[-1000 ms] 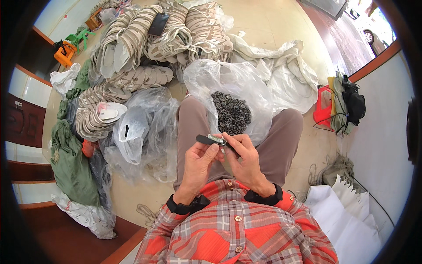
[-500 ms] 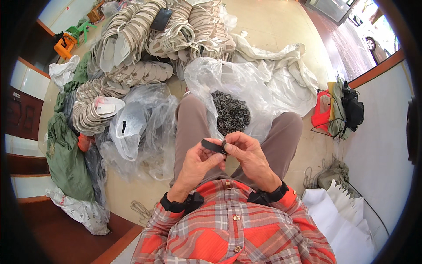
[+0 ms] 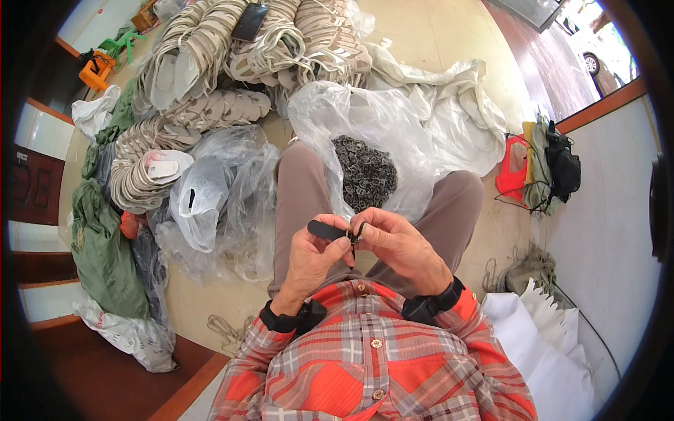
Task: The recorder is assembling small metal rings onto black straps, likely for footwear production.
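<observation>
Above my lap, a short black strap with a rounded end is pinched in my left hand. My right hand grips a small dark buckle-like piece at the strap's other end, thumb against fingers. How strap and piece join is partly covered by the fingertips. Just beyond my hands, between my knees, many small dark metal buckles lie heaped in a clear plastic bag.
Stacks of beige shoe uppers rise at the far left, with a black phone on top. Clear plastic bags lie left of my legs. A red bag and black bag sit along the right wall.
Both hands remain together over my lap. The strap's rounded end has shifted slightly left, and the right fingers have drawn a little apart from the left, exposing more of the small piece.
</observation>
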Demonstrator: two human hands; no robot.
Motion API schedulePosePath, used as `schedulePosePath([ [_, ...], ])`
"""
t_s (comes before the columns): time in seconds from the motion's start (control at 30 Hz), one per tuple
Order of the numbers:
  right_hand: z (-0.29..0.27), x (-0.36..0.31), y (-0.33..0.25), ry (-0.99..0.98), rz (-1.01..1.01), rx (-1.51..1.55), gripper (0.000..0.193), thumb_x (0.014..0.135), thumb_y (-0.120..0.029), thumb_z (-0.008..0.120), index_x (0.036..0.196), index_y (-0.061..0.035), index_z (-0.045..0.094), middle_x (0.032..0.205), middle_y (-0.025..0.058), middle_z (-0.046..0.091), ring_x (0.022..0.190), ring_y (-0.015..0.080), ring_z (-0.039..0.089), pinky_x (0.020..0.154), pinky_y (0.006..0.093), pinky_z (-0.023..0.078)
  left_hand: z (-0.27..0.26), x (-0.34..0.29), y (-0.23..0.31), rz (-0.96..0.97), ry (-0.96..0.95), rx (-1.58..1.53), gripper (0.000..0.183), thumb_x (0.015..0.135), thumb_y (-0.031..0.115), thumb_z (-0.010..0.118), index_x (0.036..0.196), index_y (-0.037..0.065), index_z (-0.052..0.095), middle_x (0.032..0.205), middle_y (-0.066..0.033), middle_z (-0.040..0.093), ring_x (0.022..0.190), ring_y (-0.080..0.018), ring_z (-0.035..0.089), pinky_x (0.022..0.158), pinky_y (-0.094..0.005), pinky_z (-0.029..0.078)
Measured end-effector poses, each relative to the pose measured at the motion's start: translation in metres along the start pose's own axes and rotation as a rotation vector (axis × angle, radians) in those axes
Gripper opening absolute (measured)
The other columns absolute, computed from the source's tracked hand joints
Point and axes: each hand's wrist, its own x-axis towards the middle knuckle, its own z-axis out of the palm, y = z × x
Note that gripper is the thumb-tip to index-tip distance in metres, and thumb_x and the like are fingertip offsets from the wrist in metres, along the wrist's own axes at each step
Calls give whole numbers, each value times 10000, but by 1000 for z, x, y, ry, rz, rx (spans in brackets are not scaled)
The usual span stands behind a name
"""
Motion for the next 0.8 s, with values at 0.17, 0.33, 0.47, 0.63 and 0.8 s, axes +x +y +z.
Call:
schedulePosePath([
  [0.17, -3, -3, -10, -27, 166, 113, 141, 827, -137, 624, 863, -7, 580, 890, 48, 574, 799, 159, 553, 748, 275, 421, 2, -7, -2, -2, -49, 94, 230, 799, -55, 566, 1020, -20, 512, 895, -58, 569, 684, -117, 596, 615, -236, 508],
  [0.33, -15, -6, -1, 19, 189, 87, 69, 718, 8, 637, 766, -6, 590, 924, 67, 569, 786, 148, 562, 744, 278, 434, 3, -9, -6, -30, -88, 120, 250, 790, -71, 563, 1029, -24, 509, 899, -48, 562, 704, -98, 586, 630, -226, 501],
  [0.47, -12, -8, -2, 66, 165, 114, 101, 697, 46, 627, 769, -11, 584, 908, 58, 575, 779, 144, 569, 733, 269, 447, 4, -9, -6, -9, -97, 139, 250, 790, -71, 561, 1030, -25, 508, 891, -46, 563, 706, -87, 577, 632, -217, 492],
  [0.63, -5, -13, -6, 102, 167, 98, 155, 689, 68, 626, 813, -11, 578, 806, 38, 588, 726, 121, 576, 680, 223, 455, 3, -11, -8, -12, -125, 135, 248, 793, -66, 564, 1031, -27, 509, 891, -49, 567, 712, -89, 584, 639, -219, 496],
  [0.8, -7, -15, -7, 87, 196, -10, 191, 673, 80, 642, 814, -31, 576, 876, 15, 570, 814, 114, 547, 734, 238, 437, 3, -13, -8, 27, -141, 247, 245, 793, -53, 578, 1028, -21, 519, 895, -56, 578, 729, -99, 599, 646, -228, 507],
])
